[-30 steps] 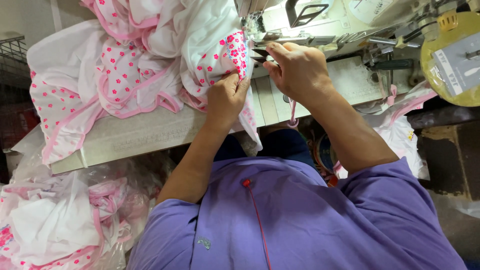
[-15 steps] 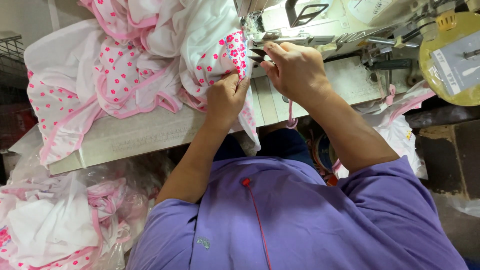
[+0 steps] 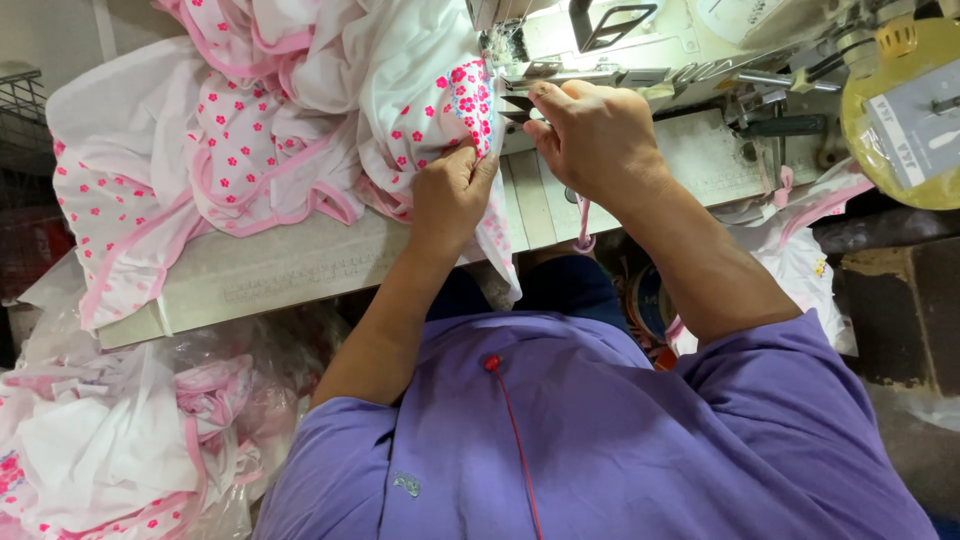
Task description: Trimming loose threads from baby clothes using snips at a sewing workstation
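At far left, a heap of white garments with pink flowers (image 3: 250,150) lies bunched on the pale surface (image 3: 300,270), waiting beside the work. Left hand (image 3: 452,195) pinches the floral fabric edge (image 3: 475,105) taut; right hand (image 3: 590,140), curled, grips small snips (image 3: 520,105) against the sewing machine (image 3: 650,50).
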